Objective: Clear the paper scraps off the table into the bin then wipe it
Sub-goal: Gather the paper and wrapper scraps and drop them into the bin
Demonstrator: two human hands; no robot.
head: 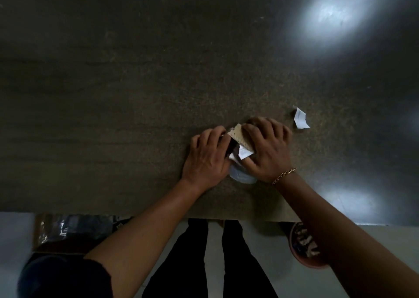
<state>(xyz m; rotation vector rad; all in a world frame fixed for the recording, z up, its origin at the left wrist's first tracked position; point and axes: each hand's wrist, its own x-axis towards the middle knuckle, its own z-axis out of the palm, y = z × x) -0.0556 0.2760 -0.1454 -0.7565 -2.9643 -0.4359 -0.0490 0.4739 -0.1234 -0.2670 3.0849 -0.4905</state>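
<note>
Gathering step: on the table (113, 116), the left hand (208, 155) and right hand (267, 148) curl their fingers round bunched paper scraps (241, 143). A stray scrap (300, 118) lies at the right hand's two o'clock. Next, probably: collect it, then carry everything to the bin (306, 248) at five o'clock.

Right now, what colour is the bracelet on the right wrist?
The bracelet is gold; head view.
</note>
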